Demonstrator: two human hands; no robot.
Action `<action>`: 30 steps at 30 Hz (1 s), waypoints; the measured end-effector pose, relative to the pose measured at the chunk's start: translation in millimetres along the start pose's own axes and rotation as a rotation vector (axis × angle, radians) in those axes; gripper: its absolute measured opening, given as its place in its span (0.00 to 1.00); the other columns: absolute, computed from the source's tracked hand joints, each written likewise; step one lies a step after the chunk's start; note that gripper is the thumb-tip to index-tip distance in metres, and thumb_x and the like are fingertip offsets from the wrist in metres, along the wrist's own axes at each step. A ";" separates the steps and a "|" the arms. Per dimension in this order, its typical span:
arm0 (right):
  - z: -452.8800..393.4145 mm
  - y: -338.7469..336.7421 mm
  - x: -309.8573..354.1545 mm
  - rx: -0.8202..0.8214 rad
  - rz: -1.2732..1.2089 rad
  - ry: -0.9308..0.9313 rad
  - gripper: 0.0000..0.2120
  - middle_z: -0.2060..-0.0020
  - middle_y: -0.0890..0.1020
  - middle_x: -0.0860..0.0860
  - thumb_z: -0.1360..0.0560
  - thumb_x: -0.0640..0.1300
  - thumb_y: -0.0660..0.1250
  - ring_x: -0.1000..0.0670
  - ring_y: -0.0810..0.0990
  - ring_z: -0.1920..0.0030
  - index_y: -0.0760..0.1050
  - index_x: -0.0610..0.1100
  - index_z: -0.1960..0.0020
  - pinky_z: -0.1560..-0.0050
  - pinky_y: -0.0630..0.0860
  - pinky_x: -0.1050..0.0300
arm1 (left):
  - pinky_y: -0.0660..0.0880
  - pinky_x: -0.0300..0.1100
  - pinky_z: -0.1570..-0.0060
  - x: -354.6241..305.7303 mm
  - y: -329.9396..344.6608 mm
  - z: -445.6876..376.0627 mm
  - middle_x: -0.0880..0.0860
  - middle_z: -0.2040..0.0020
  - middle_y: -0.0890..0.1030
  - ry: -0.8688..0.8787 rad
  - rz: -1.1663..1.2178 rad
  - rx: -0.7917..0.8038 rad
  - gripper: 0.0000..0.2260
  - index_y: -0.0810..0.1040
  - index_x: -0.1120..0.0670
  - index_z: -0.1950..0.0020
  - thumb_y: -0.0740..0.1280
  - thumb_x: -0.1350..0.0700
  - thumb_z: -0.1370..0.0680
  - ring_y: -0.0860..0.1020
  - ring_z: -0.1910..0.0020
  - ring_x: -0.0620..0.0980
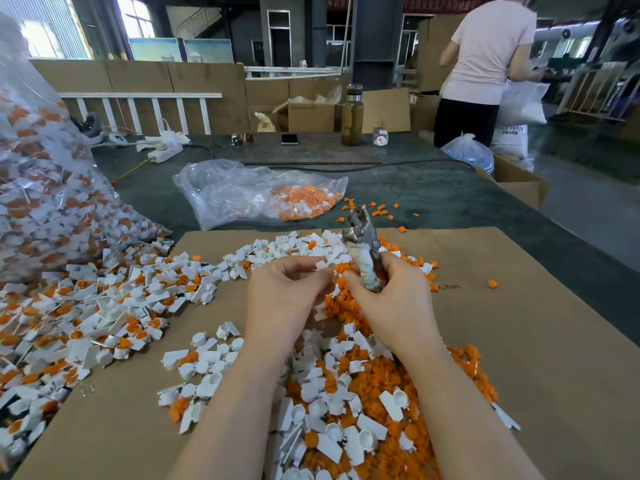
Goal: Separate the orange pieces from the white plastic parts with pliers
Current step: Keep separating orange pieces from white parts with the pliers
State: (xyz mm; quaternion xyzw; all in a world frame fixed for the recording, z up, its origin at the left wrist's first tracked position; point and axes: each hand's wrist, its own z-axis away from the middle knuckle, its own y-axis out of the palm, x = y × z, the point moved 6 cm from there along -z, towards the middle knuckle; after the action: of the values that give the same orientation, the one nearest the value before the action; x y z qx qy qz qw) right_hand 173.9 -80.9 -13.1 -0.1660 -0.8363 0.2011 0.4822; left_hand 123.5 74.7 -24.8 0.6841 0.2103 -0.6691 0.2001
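two hands are seen over a sheet of brown cardboard (502,341) laid on the dark surface (433,192). the pliers (363,251) are gripped in the right hand (388,299), fingers curled round the wrapped handles, the metal head pointing up and away, above that hand. a small white plastic part (320,264) is pinched at the fingertips of the left hand (287,296), just left of the pliers' handles. a heap of loose orange pieces (381,379) mixed with emptied white parts is spread beneath and behind both wrists. to the left of the left hand, unsorted white parts with orange inserts (86,323) are piled, spilling from a large clear bag (45,188). beyond the hands a smaller clear bag (256,195) with more such parts is lying, and a few orange pieces are scattered near it. further back a bottle (352,116), a phone (289,138) and sunglasses (242,138) are set on the surface. a person in a pink shirt (485,64) is standing far right.
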 end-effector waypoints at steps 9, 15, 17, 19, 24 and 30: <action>0.9 -2.6 3.5 -0.046 0.065 -0.014 0.10 0.70 0.75 0.60 0.28 0.52 0.71 0.60 0.76 0.65 0.70 0.56 0.62 0.70 0.65 0.67 | 0.83 0.52 0.53 -4.8 3.6 1.1 0.48 0.68 0.85 0.072 -0.113 -0.009 0.07 0.83 0.49 0.63 0.78 0.58 0.29 0.85 0.63 0.49; 0.3 -2.4 2.0 -0.041 0.076 -0.013 0.09 0.69 0.75 0.61 0.27 0.52 0.72 0.60 0.76 0.67 0.72 0.54 0.60 0.69 0.65 0.68 | 0.83 0.49 0.54 -9.7 6.4 4.6 0.45 0.66 0.85 0.139 -0.138 0.017 0.07 0.84 0.46 0.63 0.78 0.57 0.29 0.85 0.63 0.45; 0.4 -2.3 2.2 -0.042 0.086 -0.011 0.09 0.70 0.75 0.61 0.28 0.52 0.72 0.61 0.75 0.67 0.72 0.54 0.60 0.69 0.64 0.69 | 0.83 0.48 0.54 -11.1 6.9 5.7 0.45 0.66 0.85 0.154 -0.135 0.026 0.08 0.84 0.45 0.63 0.78 0.57 0.29 0.85 0.63 0.44; 0.1 -2.5 1.1 -0.041 0.068 -0.001 0.09 0.69 0.76 0.60 0.28 0.52 0.72 0.60 0.75 0.68 0.72 0.54 0.60 0.69 0.65 0.67 | 0.83 0.46 0.54 -12.4 7.9 6.7 0.44 0.65 0.85 0.175 -0.151 0.043 0.08 0.85 0.45 0.63 0.77 0.57 0.28 0.85 0.62 0.43; -0.9 -2.4 -0.8 -0.017 0.029 0.016 0.06 0.68 0.78 0.58 0.28 0.50 0.72 0.58 0.76 0.66 0.75 0.50 0.58 0.68 0.67 0.63 | 0.82 0.40 0.57 -14.9 9.9 8.6 0.41 0.64 0.85 0.227 -0.208 0.068 0.08 0.86 0.44 0.62 0.77 0.56 0.28 0.84 0.61 0.41; -1.8 -1.5 -1.5 0.011 0.034 0.029 0.08 0.67 0.78 0.59 0.28 0.48 0.72 0.58 0.77 0.66 0.73 0.53 0.60 0.69 0.66 0.65 | 0.76 0.27 0.64 -19.3 10.3 9.9 0.37 0.65 0.83 0.312 -0.324 0.078 0.10 0.85 0.41 0.63 0.77 0.57 0.28 0.81 0.63 0.35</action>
State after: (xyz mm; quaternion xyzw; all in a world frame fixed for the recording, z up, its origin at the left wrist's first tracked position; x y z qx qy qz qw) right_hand 176.1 -82.6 -12.6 -0.1802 -0.8253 0.2114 0.4917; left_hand 120.7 60.2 -5.8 0.7437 0.3199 -0.5863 0.0285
